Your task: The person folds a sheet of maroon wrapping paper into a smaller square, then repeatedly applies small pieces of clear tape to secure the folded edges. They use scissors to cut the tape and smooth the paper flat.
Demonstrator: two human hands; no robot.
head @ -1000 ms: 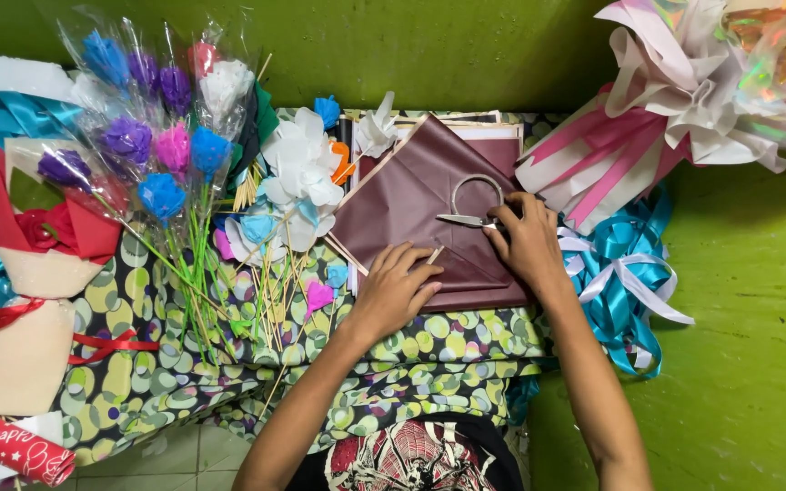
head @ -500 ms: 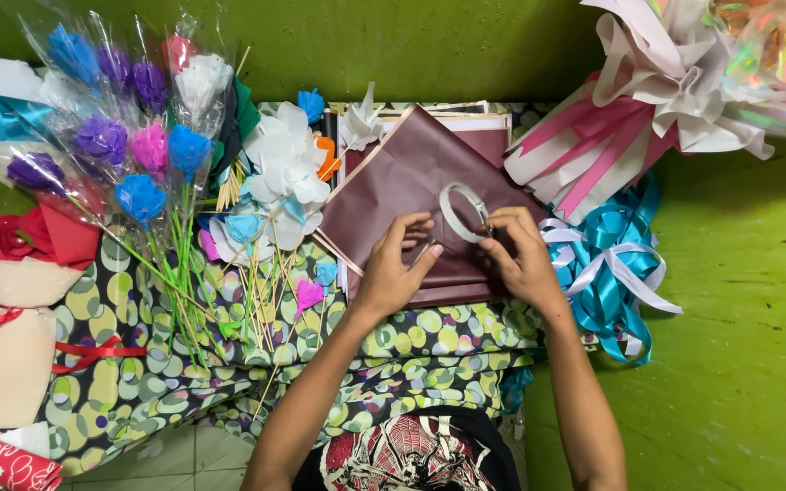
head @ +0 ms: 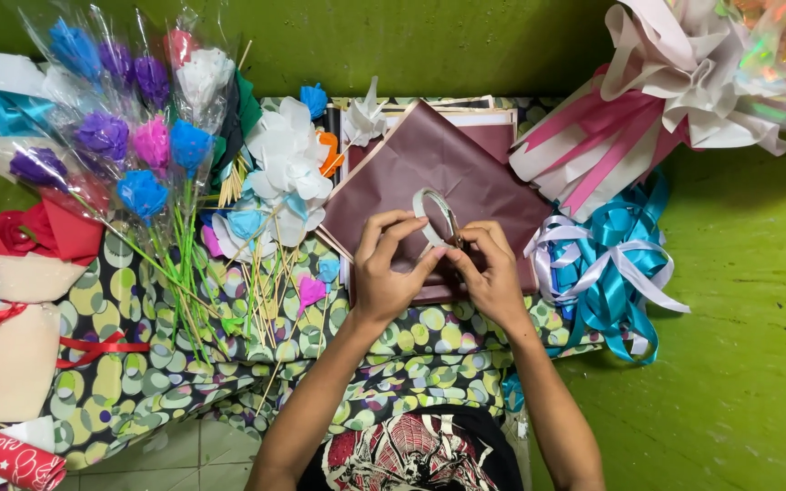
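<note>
Both hands, left hand [head: 388, 277] and right hand [head: 491, 273], pinching tape roll [head: 434, 216] over maroon paper [head: 429, 168], spotted cloth [head: 138, 364], green floor [head: 748, 364]. Scissors barely discernible.

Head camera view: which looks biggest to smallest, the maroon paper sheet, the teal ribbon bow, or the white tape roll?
1. maroon paper sheet
2. teal ribbon bow
3. white tape roll, held by both hands

Bright green painted floor [head: 739, 382] spreading all around, black cloth with green and white circles [head: 138, 364] lying across it, pale tiles [head: 202, 455] showing below.
</note>
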